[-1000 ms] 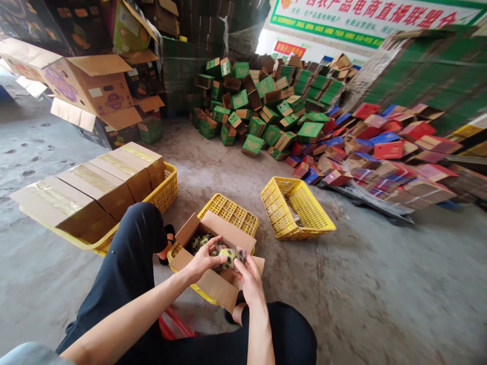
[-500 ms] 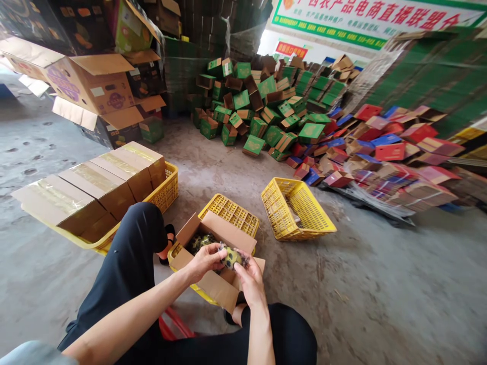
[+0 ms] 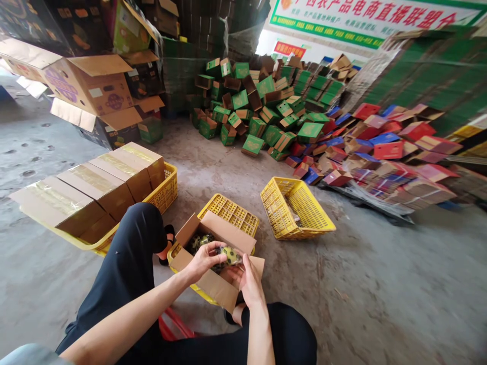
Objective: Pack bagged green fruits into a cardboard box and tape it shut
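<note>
My left hand (image 3: pixel 206 259) is closed on a small yellow-green packet (image 3: pixel 230 255) with dark spots and a shiny clear wrapper; what is inside I cannot make out. My right hand (image 3: pixel 246 284) is open at the packet's right end, its thumb apart from fingers stretched out below the packet. Whether it touches the wrapper is unclear. Both hands are above an open cardboard box (image 3: pixel 224 232) with raised flaps. Similar dark-spotted packets (image 3: pixel 201 241) lie in the box, partly hidden by my left hand. An overturned yellow crate (image 3: pixel 228 210) is under the box.
Taped cartons (image 3: pixel 97 175) stand in a long yellow crate (image 3: pixel 167 190) at my left. Another yellow crate (image 3: pixel 276 215) is to the right. Heaps of green boxes (image 3: pixel 253 144) and red and blue boxes (image 3: pixel 388 150) spread across the back. Larger cartons (image 3: pixel 95 88) are stacked at far left.
My right thumb has come off the packet's face, and the right fingers have opened below it. The packet has turned slightly in my left hand, showing more of its yellow-green side.
</note>
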`<move>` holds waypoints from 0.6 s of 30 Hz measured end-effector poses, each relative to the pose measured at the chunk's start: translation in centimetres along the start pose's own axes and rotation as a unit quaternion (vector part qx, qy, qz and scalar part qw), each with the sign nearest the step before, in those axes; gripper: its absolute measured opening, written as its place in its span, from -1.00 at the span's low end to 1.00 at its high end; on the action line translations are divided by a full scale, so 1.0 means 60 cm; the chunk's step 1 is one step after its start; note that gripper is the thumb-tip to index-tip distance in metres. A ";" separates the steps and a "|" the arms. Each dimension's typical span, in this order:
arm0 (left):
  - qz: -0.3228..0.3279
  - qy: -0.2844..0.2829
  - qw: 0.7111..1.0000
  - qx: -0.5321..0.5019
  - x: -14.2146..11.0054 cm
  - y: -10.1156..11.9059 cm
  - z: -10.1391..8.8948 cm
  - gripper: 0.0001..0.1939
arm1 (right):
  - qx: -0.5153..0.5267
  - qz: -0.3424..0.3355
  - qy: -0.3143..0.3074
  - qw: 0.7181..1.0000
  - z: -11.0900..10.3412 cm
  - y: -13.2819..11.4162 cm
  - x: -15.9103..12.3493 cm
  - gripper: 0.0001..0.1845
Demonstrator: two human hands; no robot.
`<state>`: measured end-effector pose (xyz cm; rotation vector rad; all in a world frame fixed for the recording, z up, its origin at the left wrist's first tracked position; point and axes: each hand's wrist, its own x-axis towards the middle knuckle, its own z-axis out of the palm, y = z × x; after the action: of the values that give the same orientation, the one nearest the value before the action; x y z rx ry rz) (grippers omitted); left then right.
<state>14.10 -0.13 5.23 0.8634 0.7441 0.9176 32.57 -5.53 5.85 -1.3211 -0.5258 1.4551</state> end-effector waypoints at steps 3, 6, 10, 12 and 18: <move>-0.016 -0.004 1.000 -0.009 -0.002 -0.004 0.002 -0.22 | -0.007 -0.050 0.004 0.999 0.004 -0.003 -0.004 -0.40; -0.042 0.000 0.999 -0.025 -0.005 -0.005 0.005 -0.04 | -0.019 -0.083 0.006 0.996 0.005 -0.004 -0.008 -0.39; -0.068 0.021 0.996 -0.062 -0.006 -0.005 0.005 0.05 | -0.059 -0.115 -0.009 0.992 -0.001 0.005 -0.003 -0.34; -0.069 0.030 0.994 -0.075 -0.006 -0.005 0.005 0.12 | -0.079 -0.129 -0.017 0.988 -0.006 0.012 0.004 -0.32; -0.057 0.034 0.993 -0.096 -0.007 -0.007 0.005 0.16 | -0.064 -0.173 -0.008 0.983 -0.007 0.017 0.008 -0.09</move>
<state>14.31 -0.75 5.08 0.6174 0.7426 0.9033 32.64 -5.57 4.66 -1.2440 -0.8275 1.1594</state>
